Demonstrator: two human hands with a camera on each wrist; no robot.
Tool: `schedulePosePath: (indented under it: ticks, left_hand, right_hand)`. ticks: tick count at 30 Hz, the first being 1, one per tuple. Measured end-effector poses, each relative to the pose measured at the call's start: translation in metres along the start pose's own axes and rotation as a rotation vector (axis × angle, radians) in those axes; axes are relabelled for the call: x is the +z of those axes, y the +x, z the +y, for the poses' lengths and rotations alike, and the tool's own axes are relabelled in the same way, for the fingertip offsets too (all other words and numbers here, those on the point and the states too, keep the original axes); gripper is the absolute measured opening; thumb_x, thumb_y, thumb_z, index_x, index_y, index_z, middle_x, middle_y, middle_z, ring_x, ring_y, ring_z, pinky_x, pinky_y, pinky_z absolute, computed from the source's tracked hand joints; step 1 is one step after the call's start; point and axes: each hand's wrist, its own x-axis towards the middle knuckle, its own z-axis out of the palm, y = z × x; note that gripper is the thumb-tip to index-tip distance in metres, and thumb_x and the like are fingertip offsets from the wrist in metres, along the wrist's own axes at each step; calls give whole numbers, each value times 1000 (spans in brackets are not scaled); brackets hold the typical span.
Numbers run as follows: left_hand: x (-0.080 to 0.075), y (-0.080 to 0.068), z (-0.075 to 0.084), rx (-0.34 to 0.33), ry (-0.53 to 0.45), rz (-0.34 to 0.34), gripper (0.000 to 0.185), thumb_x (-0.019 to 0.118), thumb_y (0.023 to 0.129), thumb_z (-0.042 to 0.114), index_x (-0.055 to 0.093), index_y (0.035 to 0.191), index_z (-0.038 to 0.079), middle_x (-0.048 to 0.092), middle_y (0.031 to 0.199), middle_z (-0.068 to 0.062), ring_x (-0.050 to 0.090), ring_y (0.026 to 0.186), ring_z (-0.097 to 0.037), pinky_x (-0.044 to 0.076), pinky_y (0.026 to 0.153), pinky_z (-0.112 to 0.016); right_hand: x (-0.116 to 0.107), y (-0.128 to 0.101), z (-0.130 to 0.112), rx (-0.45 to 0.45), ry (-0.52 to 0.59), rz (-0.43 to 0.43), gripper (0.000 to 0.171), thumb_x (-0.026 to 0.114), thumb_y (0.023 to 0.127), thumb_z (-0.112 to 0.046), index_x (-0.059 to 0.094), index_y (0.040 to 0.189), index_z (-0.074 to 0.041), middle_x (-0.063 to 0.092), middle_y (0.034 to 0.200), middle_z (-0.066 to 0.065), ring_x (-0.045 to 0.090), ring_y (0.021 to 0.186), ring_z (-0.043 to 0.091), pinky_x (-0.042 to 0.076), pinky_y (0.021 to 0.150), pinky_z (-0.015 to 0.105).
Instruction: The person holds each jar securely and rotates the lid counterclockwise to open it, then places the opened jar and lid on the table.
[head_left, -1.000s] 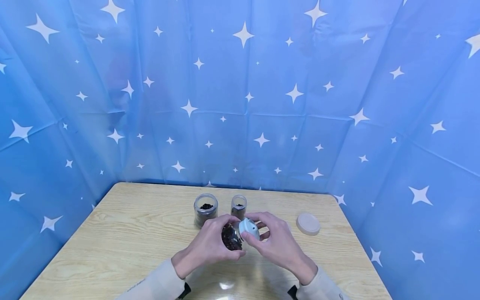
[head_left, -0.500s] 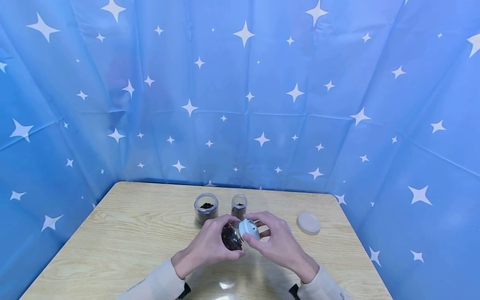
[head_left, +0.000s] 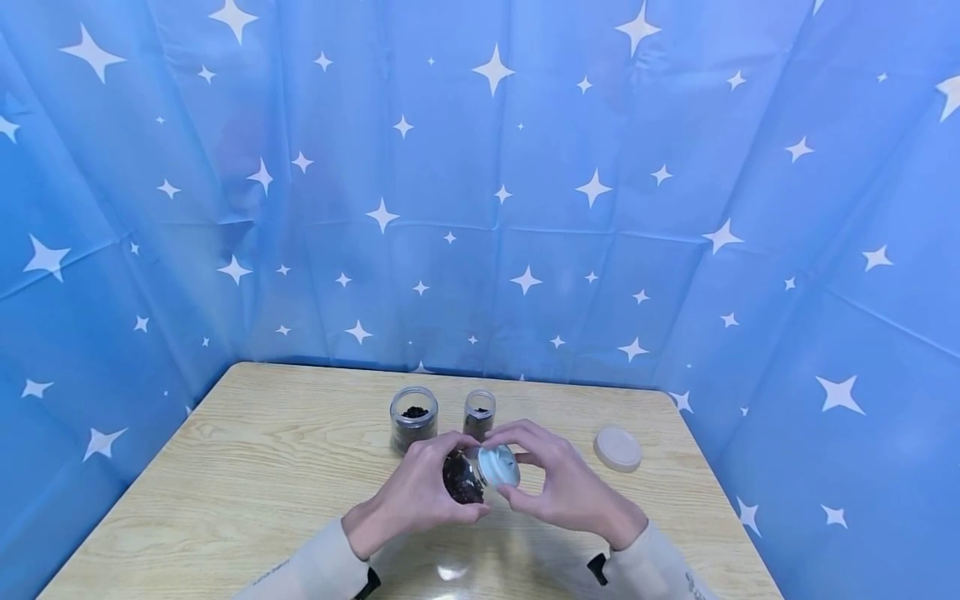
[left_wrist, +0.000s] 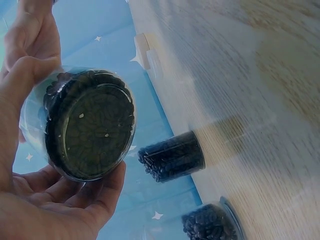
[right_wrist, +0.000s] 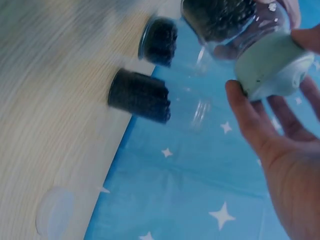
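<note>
The clear plastic jar of dark dried pieces [head_left: 461, 475], tilted above the tabletop [head_left: 247, 475], is gripped by the left hand [head_left: 416, 493] while its pale blue cap [head_left: 498, 465] is pinched by the right hand [head_left: 562, 492]; contents could be spilled once the cap is freed.

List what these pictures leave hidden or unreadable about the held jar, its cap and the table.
- Held jar: head view, the left hand covers most of its wall; fill level unclear.
- Light cap: right wrist view, right hand fingers overlap it; whether it is still threaded on cannot be told.
- Loose lid: right wrist view, blurred.
- Two open jars: left wrist view, blurred; the dark contents cannot be identified.
- Table: head view, near edge cut off.
</note>
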Motion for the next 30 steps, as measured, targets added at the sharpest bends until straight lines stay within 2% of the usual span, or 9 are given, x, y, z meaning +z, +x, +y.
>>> schedulePosePath:
  ticks: [3, 10, 19, 26, 30]
  left_hand:
    - [1, -1, -1, -1, 0, 2, 76, 109, 74, 35, 75, 140, 15, 85, 123, 5, 76, 107, -6, 64, 95, -26]
    - [0, -1, -1, -11, 4, -8, 76, 109, 76, 36, 75, 140, 14, 85, 123, 3, 76, 105, -6, 64, 93, -25]
    - [-1, -1, 0, -11, 11, -8, 74, 108, 76, 38, 75, 139, 15, 86, 124, 0, 76, 106, -6, 64, 94, -27]
    - [-1, -2, 0, -13, 16, -8, 76, 108, 76, 37, 75, 140, 14, 86, 125, -2, 77, 107, -8, 65, 96, -27]
    - [-1, -1, 1, -14, 22, -6, 77, 109, 75, 36, 75, 140, 12, 86, 126, -3, 77, 108, -9, 65, 96, -28]
  right_hand:
    - [-2, 0, 2, -34, -8, -27, 67, 89, 90, 5, 69, 148, -22, 71, 155, 8, 74, 138, 23, 69, 109, 43]
    - [-3, 1, 5, -90, -5, -54, 68, 87, 91, 8, 68, 150, -20, 68, 158, 12, 74, 141, 27, 67, 112, 47]
    - [-3, 1, 7, -108, -38, -51, 71, 87, 90, 9, 67, 151, -20, 66, 161, 11, 75, 139, 26, 67, 112, 42]
    - [-2, 0, 7, -125, -82, -30, 71, 89, 88, 6, 68, 150, -22, 65, 163, 5, 75, 137, 25, 68, 108, 37]
    - [-2, 0, 6, -126, -82, -25, 72, 90, 89, 3, 67, 152, -21, 65, 164, 8, 74, 140, 26, 68, 108, 38]
